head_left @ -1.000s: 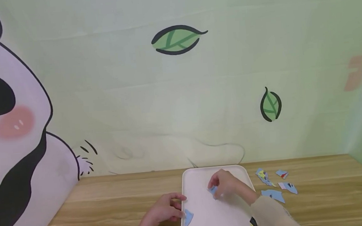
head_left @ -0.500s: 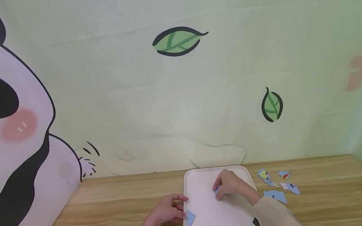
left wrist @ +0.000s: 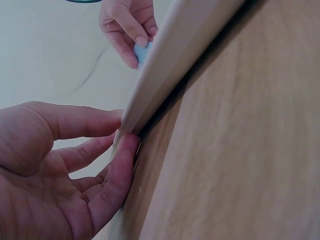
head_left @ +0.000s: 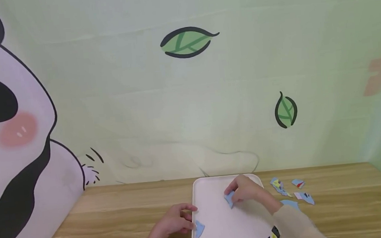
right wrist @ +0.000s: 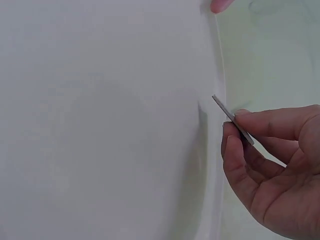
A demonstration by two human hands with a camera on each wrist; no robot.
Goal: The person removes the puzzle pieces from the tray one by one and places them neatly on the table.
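Note:
A white tray (head_left: 216,232) lies on the wooden table. My left hand (head_left: 176,220) grips its left rim; the left wrist view shows the thumb and fingertips at the edge (left wrist: 145,95). Just inside that rim lies a blue puzzle piece (head_left: 200,230). Over the tray's far half, my right hand (head_left: 247,189) pinches another blue puzzle piece (head_left: 229,199) between thumb and fingers. In the right wrist view this piece (right wrist: 232,120) is tilted and seen edge-on above the tray surface. My fingers hide part of it.
Right of the tray lie several puzzle pieces: one blue and yellow (head_left: 279,186), one with red (head_left: 298,183), one with pink (head_left: 305,197) and a blue one (head_left: 290,203) partly behind the beige sleeve (head_left: 296,224). A printed wall (head_left: 177,116) rises behind the table.
My right hand has moved slightly right and away from me with the pinched piece, and more of the piece's blue face shows. The left hand stays at the rim.

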